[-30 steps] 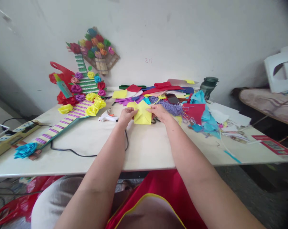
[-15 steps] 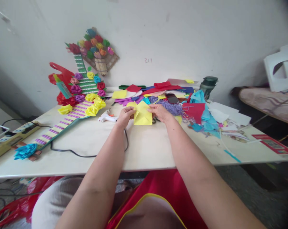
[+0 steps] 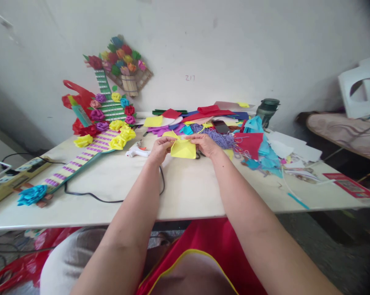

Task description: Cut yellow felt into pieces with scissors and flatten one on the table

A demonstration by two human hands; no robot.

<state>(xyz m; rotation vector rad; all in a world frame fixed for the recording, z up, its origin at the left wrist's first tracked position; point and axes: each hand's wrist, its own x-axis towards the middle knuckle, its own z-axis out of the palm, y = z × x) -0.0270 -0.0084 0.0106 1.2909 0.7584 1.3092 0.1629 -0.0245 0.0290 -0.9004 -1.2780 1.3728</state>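
Observation:
A creased square of yellow paper (image 3: 183, 150) is held up over the table between my two hands. My left hand (image 3: 163, 148) pinches its upper left edge. The upper right edge is between the thumb and fingers of my right hand (image 3: 206, 144). The top of the paper is folded over, and its lower part faces me. Left of my left hand lies a white glue gun (image 3: 137, 150) with a black cord. Behind the hands is a pile of coloured paper, with purple shredded strands (image 3: 224, 140) close to my right hand.
At the left, a paper-flower decoration (image 3: 80, 157) lies across the white table (image 3: 185, 192), near a power strip (image 3: 25, 172). A dark green bottle (image 3: 267, 111) stands at the back right. Blue paper pieces (image 3: 267, 157) and white scraps (image 3: 292, 145) lie at the right.
The top of the yellow paper has been folded over, so the piece looks shorter. Both hands have stayed in nearly the same place.

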